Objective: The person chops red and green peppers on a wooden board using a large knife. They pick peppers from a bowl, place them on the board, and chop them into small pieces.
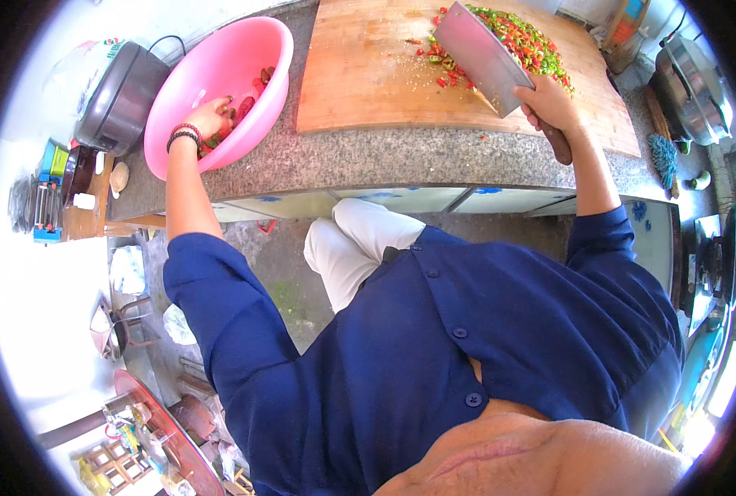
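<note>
My left hand (208,119) reaches into a pink plastic basin (179,80). Its fingers are among red and green chili peppers (244,111) lying along the basin's lower right side; whether they grip one is hidden. In my right hand (551,102) is the wooden handle of a cleaver (483,59). Its broad metal blade slants up to the left above a wooden cutting board (362,68). Beside and behind the blade lies a heap of chopped red and green peppers (526,40). Loose seeds and pepper bits are scattered on the board to the blade's left.
The board and basin rest on a speckled stone countertop (343,158). A dark rice-cooker-like appliance (117,96) stands left of the basin. At right are a metal pot (693,90) and a blue scrubbing brush (662,155). Cabinet doors (399,201) run below the counter edge.
</note>
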Demonstrator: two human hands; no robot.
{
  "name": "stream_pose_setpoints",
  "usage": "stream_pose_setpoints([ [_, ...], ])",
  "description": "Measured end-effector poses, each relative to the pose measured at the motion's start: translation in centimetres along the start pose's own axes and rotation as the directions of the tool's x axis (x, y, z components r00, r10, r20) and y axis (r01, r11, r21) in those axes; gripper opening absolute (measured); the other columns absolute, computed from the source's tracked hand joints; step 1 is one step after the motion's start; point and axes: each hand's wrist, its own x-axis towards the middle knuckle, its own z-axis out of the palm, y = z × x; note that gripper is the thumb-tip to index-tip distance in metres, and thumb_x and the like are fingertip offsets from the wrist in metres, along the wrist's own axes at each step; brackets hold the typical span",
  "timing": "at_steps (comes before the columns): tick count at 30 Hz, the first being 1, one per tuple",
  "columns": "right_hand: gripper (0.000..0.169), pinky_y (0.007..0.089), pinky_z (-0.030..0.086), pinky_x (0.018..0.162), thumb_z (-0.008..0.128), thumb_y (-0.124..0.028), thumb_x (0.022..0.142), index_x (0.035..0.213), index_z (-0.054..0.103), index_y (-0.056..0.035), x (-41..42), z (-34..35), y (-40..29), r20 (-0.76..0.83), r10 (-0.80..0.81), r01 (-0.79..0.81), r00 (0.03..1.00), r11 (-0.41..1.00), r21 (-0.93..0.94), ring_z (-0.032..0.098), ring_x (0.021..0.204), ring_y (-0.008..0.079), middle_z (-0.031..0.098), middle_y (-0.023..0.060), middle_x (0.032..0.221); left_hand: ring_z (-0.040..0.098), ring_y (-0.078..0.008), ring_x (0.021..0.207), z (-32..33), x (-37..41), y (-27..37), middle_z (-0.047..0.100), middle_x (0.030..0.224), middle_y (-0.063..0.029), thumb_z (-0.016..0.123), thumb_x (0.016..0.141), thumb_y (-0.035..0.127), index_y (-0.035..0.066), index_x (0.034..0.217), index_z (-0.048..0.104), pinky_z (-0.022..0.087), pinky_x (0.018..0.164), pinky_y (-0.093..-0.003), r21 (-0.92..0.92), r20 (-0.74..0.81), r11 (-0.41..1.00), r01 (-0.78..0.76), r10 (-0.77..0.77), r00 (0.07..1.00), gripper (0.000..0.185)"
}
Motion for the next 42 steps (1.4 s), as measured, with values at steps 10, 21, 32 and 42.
stream_pose_setpoints([
  [10,0.025,0.0310,0.042,0.037,0.057,-0.021,0.089,0.082,0.054,0.0032,0.3,1.0,-1.2,-0.035,-0.096,0.091,0.995,0.989,-0.120,0.053,0.040,0.0144,0.052,0.0054,0.054,0.052,-0.0281,0.120,2.2,0.5,8.6,0.059,0.129,-0.0179,0.045,0.091,0.041,0.008,0.124,0.062,0.032,0.106,-0.0437,0.252,0.050,0.935,0.249,-0.269,0.962,0.050],
  [21,0.023,0.0300,0.042,0.038,0.057,-0.020,0.089,0.082,0.053,0.0012,0.1,0.6,0.2,-0.094,-0.052,0.042,0.994,0.994,-0.104,0.052,0.040,0.0134,0.053,0.0044,0.054,0.067,-0.0189,0.076,3.5,-1.0,17.5,0.070,0.087,-0.0108,0.066,0.081,0.003,0.004,0.102,0.066,0.053,0.070,-0.0283,0.034,-0.794,0.905,-0.424,0.282,0.538,0.021],
  [32,0.033,0.0404,0.055,0.060,0.055,-0.028,0.085,0.091,0.064,0.0028,-1.3,1.3,-1.4,-0.113,-0.094,0.058,0.989,0.957,-0.285,0.067,0.059,0.0274,0.065,0.0199,0.070,0.063,-0.0282,0.081,26.4,0.0,29.8,0.065,0.088,-0.0094,0.066,0.076,0.000,0.004,0.080,0.070,0.052,0.073,-0.0338,-0.089,-0.617,0.692,-0.717,0.526,0.585,0.007],
  [42,0.032,0.0455,0.050,0.068,0.062,-0.030,0.085,0.083,0.065,0.0021,-1.3,2.5,-2.0,-0.086,-0.406,0.311,0.910,0.805,-0.506,0.064,0.073,0.0383,0.063,0.0229,0.073,0.059,-0.0285,0.087,27.0,0.6,28.8,0.066,0.090,-0.0085,0.061,0.077,0.001,0.002,0.085,0.069,0.050,0.077,-0.0372,0.277,-0.652,0.593,-0.756,0.694,0.305,0.011],
])
